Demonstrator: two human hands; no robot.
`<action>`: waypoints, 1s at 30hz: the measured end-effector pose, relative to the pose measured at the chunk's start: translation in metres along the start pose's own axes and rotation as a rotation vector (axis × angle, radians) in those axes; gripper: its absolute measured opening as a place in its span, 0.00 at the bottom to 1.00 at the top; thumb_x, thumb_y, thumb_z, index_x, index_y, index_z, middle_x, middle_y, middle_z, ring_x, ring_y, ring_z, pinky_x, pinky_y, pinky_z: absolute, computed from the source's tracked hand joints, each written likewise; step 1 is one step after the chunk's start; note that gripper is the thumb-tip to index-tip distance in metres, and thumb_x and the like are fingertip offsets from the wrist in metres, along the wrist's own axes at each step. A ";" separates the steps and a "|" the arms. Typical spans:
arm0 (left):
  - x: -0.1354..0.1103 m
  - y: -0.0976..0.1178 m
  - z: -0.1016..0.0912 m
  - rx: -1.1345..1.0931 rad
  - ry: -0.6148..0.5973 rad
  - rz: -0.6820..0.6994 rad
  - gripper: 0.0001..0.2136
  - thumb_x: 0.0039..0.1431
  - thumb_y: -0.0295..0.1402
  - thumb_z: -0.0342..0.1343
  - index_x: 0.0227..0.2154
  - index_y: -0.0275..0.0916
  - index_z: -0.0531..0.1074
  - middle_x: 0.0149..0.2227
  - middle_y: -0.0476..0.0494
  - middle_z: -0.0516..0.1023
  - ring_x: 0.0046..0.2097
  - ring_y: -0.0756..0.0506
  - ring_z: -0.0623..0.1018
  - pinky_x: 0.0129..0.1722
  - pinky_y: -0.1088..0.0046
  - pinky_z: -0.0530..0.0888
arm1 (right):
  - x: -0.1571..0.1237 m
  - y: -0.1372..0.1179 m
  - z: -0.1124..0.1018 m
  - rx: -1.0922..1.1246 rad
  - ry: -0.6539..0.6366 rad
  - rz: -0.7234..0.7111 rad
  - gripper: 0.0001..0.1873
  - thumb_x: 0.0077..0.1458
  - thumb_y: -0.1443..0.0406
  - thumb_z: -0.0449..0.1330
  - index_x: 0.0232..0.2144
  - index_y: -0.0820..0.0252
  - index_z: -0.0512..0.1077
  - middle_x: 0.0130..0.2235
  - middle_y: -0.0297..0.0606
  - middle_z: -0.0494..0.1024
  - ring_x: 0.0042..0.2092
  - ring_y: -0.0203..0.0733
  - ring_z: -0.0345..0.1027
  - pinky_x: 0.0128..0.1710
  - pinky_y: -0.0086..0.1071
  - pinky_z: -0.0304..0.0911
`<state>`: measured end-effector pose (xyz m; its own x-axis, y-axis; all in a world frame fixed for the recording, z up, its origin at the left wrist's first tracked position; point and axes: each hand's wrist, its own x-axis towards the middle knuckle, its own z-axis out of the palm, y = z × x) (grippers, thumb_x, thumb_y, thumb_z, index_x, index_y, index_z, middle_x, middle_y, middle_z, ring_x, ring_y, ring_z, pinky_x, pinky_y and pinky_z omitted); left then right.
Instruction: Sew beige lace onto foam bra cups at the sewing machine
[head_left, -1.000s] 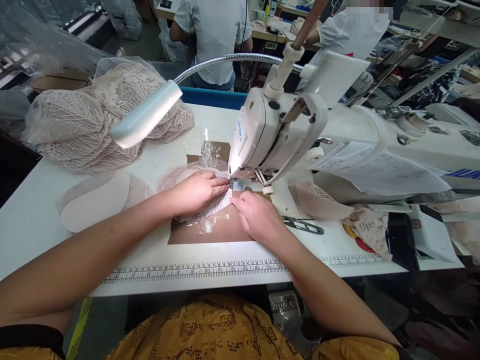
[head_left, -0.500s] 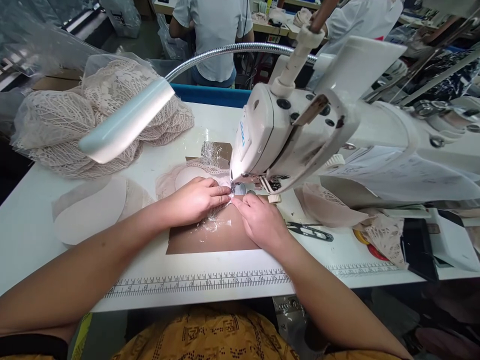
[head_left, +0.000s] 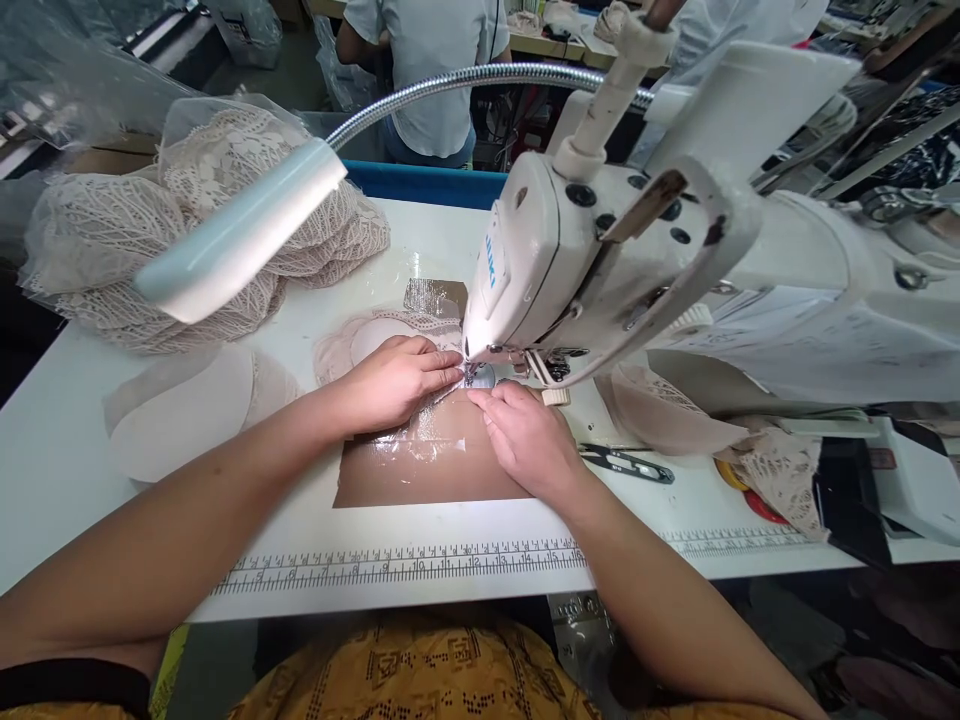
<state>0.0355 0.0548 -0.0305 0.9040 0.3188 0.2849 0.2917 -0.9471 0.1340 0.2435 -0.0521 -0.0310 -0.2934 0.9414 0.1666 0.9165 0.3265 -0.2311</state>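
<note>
Lace (head_left: 431,325) partly hidden beneath left grip (head_left: 397,385)

A pale pink lace piece (head_left: 371,342) with a smooth, lighter oval panel (head_left: 382,332) lies spread on the white table (head_left: 315,530), roughly midway between its far and near edges. Its rounded left end passes the left edge of the brown sheet (head_left: 420,475), and patterned trim (head_left: 431,325) borders its far side. The near part, mostly hidden, seems to lie over the sheet.

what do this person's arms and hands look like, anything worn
The left hand and right hand are ungloved; the left arm and right arm look mostly bare, with a black band circling the left. The patterned top is mustard yellow.
</note>
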 end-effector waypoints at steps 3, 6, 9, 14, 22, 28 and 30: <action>-0.001 0.001 -0.002 0.029 -0.030 -0.019 0.17 0.64 0.27 0.49 0.54 0.36 0.71 0.55 0.38 0.74 0.49 0.39 0.72 0.45 0.61 0.70 | 0.001 -0.001 -0.001 0.021 -0.010 0.019 0.22 0.60 0.71 0.50 0.53 0.56 0.73 0.39 0.40 0.77 0.39 0.44 0.68 0.38 0.34 0.63; -0.002 0.004 -0.010 0.103 -0.084 -0.100 0.17 0.64 0.28 0.48 0.55 0.35 0.70 0.54 0.35 0.74 0.52 0.36 0.71 0.46 0.59 0.70 | 0.001 -0.001 -0.002 0.059 -0.010 0.034 0.21 0.60 0.71 0.51 0.52 0.57 0.74 0.39 0.40 0.77 0.41 0.45 0.69 0.38 0.35 0.64; -0.004 0.013 -0.022 0.153 -0.146 -0.209 0.16 0.66 0.33 0.47 0.51 0.35 0.72 0.51 0.34 0.75 0.48 0.37 0.74 0.42 0.61 0.71 | 0.000 0.000 -0.004 0.126 0.013 0.046 0.21 0.59 0.72 0.51 0.51 0.58 0.74 0.41 0.40 0.78 0.43 0.44 0.71 0.40 0.34 0.65; -0.009 0.033 -0.035 0.033 -0.201 -0.231 0.16 0.67 0.38 0.45 0.47 0.36 0.74 0.43 0.38 0.76 0.41 0.42 0.76 0.36 0.68 0.72 | 0.000 0.000 -0.007 0.184 0.034 0.060 0.20 0.59 0.72 0.51 0.49 0.60 0.75 0.42 0.40 0.79 0.44 0.43 0.72 0.43 0.34 0.66; -0.009 0.040 -0.019 -0.076 -0.085 -0.141 0.15 0.66 0.35 0.48 0.48 0.33 0.74 0.48 0.34 0.75 0.46 0.40 0.74 0.44 0.63 0.73 | 0.001 -0.001 -0.008 0.148 0.018 0.056 0.19 0.59 0.71 0.50 0.47 0.57 0.76 0.43 0.39 0.80 0.43 0.44 0.72 0.42 0.34 0.65; -0.006 0.038 -0.014 -0.026 -0.079 -0.080 0.17 0.66 0.34 0.48 0.52 0.31 0.72 0.54 0.35 0.74 0.49 0.38 0.72 0.47 0.60 0.72 | 0.001 -0.001 -0.007 0.135 0.019 0.055 0.19 0.59 0.70 0.50 0.47 0.58 0.76 0.42 0.40 0.79 0.42 0.43 0.71 0.40 0.33 0.65; -0.006 0.036 -0.012 -0.017 -0.079 -0.071 0.17 0.66 0.34 0.47 0.52 0.31 0.72 0.54 0.35 0.74 0.50 0.38 0.72 0.47 0.60 0.72 | 0.001 -0.001 -0.006 0.139 0.019 0.053 0.18 0.59 0.70 0.50 0.47 0.58 0.76 0.42 0.40 0.79 0.42 0.43 0.71 0.40 0.33 0.65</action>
<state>0.0369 0.0193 -0.0157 0.9031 0.3807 0.1988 0.3514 -0.9211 0.1674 0.2441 -0.0523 -0.0245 -0.2391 0.9562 0.1686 0.8838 0.2863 -0.3702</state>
